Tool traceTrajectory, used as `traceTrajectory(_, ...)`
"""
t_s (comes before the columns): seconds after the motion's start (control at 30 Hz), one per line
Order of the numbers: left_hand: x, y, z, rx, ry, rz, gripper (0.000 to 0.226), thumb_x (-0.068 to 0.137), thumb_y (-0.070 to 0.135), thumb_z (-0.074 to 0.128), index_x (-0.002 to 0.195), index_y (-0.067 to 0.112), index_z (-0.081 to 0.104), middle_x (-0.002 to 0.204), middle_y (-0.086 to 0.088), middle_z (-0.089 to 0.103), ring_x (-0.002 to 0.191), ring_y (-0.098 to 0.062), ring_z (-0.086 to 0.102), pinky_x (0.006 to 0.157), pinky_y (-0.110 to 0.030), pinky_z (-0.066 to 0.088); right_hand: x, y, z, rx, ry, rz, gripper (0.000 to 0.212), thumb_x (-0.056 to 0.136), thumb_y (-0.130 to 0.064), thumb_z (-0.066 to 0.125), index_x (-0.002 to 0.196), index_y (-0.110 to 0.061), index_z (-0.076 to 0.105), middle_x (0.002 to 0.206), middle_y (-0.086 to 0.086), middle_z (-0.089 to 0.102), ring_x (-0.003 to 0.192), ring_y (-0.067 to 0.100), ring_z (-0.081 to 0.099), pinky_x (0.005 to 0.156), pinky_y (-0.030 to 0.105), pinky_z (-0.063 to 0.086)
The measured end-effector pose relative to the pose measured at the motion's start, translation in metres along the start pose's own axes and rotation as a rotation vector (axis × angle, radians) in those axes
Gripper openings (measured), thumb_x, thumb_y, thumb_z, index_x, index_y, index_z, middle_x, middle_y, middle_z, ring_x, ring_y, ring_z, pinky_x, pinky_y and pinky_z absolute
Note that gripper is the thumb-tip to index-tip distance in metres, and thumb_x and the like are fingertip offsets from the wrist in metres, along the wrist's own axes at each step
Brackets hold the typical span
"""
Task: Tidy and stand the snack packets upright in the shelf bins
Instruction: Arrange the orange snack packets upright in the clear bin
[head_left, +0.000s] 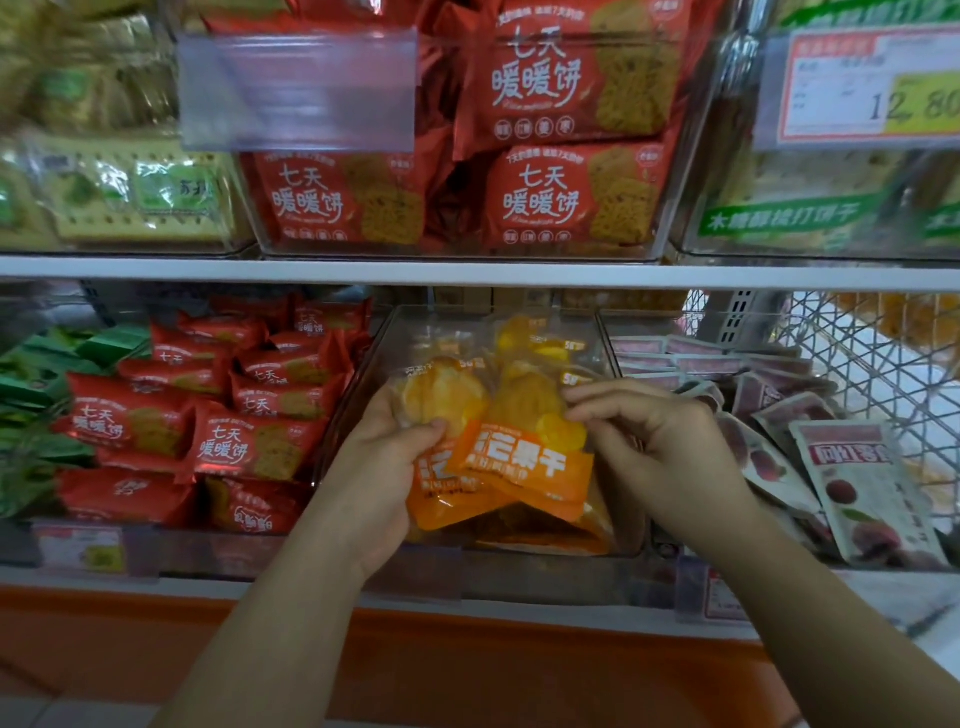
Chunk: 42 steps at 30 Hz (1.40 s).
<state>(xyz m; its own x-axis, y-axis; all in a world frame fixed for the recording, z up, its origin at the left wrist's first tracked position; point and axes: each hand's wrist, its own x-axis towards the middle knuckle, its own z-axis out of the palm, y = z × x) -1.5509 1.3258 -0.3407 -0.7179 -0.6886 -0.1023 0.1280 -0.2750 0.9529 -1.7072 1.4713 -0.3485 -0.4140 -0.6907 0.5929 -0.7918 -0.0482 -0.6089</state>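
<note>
fingers (423, 432) of the left hand (384, 467) curl round a mango packet (441, 389), thumb across its front, gripping it upright near its orange base. fingers of the right hand (670, 452) pinch the upper right edge of a second packet (524, 462), which sits at three o'clock of the first. the right wrist is bent and its remaining fingers are curled in. the two packets overlap, the second tilted across the front of the first. both are held over the front of a clear bin (371, 358) on the lower shelf, at mid-frame.

more mango packets (524, 340) stand or lean behind them at twelve o'clock inside the same bin. a flat packet (545, 538) lies beneath at six o'clock, against the bin's front wall. at nine o'clock of the bin, red biscuit packets (249, 447) are heaped in the next compartment, with green packets (31, 395) further out the same way. at three o'clock, white plum packets (862, 483) lean and lie in a loose row, and a wire basket (883, 358) shows behind them at two o'clock.

a white shelf edge (467, 274) crosses the frame above the hands. on the upper shelf at twelve o'clock, larger red packs (540, 202) stand face-out behind clear plastic. a clear tag holder (296, 88) hangs at eleven o'clock, and a price tag (872, 88) reading 12.80 sits at one o'clock. both forearms reach in from six o'clock.
</note>
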Motion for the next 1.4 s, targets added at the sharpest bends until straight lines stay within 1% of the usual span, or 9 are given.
traceTrajectory(0.13,-0.005,0.000,0.005,-0.013,-0.033,-0.009,0.039,0.094,0.002,0.047,0.124,0.026,0.051,0.108,-0.007,0.070,0.088,-0.024,0.070,0.062,-0.035,0.056,0.003,-0.010,0.002,0.229,-0.060,0.103,0.028,0.085,-0.011,0.048,0.091,-0.028,0.070,0.110,-0.017,0.064,0.108,-0.004,0.056,0.090,0.017,0.047)
traceTrajectory(0.23,-0.011,-0.003,0.012,-0.052,-0.063,-0.002,0.036,0.096,0.006,0.045,0.124,0.026,0.054,0.108,-0.005,0.071,0.093,-0.023,0.069,0.073,-0.037,0.057,0.001,-0.016,0.011,0.129,-0.069,0.044,0.022,0.080,-0.028,0.063,0.101,-0.026,0.068,0.114,-0.018,0.062,0.107,0.000,0.058,0.088,0.020,0.049)
traceTrajectory(0.47,-0.018,-0.006,0.013,0.125,-0.171,0.122,0.061,0.077,0.055,0.061,0.132,0.034,0.046,0.121,0.004,0.064,0.107,-0.016,0.065,0.089,-0.039,0.054,-0.003,-0.018,0.024,0.078,-0.015,-0.017,0.041,0.078,-0.043,0.063,0.114,-0.023,0.063,0.119,-0.015,0.057,0.115,-0.002,0.051,0.095,0.016,0.044)
traceTrajectory(0.7,-0.016,0.002,-0.003,0.289,-0.359,0.157,0.067,0.076,0.014,0.068,0.134,0.031,0.039,0.116,0.005,0.066,0.107,-0.014,0.064,0.086,-0.033,0.054,-0.001,-0.028,0.013,0.172,-0.054,0.062,0.042,0.075,-0.041,0.071,0.114,-0.033,0.058,0.115,-0.019,0.056,0.113,0.004,0.054,0.096,0.030,0.048)
traceTrajectory(0.83,-0.029,0.013,-0.014,0.460,-0.587,0.122,0.071,0.084,0.003,0.065,0.132,0.044,0.033,0.120,0.016,0.062,0.110,-0.002,0.060,0.082,-0.019,0.051,0.006,-0.039,-0.014,0.395,-0.467,0.292,0.078,0.065,-0.028,0.079,0.134,-0.033,0.043,0.133,-0.012,0.052,0.122,0.006,0.052,0.094,0.034,0.051)
traceTrajectory(1.0,-0.046,0.017,-0.020,0.686,-0.671,0.137,0.082,0.083,0.012,0.071,0.130,0.060,0.024,0.128,0.023,0.051,0.113,0.007,0.053,0.095,-0.021,0.047,0.007,-0.068,-0.012,0.317,-0.817,0.265,0.037,0.075,0.001,0.072,0.104,-0.019,0.062,0.096,-0.009,0.071,0.089,0.002,0.066,0.074,0.014,0.050)
traceTrajectory(1.07,-0.050,0.020,-0.026,0.696,-0.641,0.132,0.089,0.080,0.016,0.074,0.133,0.062,0.020,0.130,0.024,0.047,0.113,0.007,0.053,0.096,-0.024,0.049,0.007,-0.075,-0.011,0.310,-0.837,0.279,0.030,0.075,0.004,0.071,0.096,-0.017,0.063,0.085,-0.009,0.072,0.077,0.001,0.067,0.067,0.014,0.051)
traceTrajectory(1.2,-0.056,0.027,-0.037,0.747,-0.576,0.195,0.088,0.077,0.018,0.077,0.128,0.069,0.026,0.121,0.018,0.053,0.106,-0.011,0.062,0.087,-0.041,0.054,0.006,-0.084,-0.003,0.298,-0.818,0.300,0.035,0.076,-0.004,0.074,0.109,-0.002,0.063,0.103,0.016,0.070,0.096,0.034,0.066,0.088,0.047,0.053)
traceTrajectory(1.4,-0.061,0.033,-0.043,0.799,-0.456,0.347,0.066,0.081,0.013,0.072,0.122,0.058,0.045,0.117,0.022,0.052,0.094,-0.005,0.063,0.076,-0.033,0.057,-0.007,-0.096,0.015,0.175,-0.577,0.210,0.033,0.077,-0.013,0.075,0.108,-0.019,0.066,0.095,-0.006,0.074,0.084,0.011,0.070,0.073,0.025,0.056)
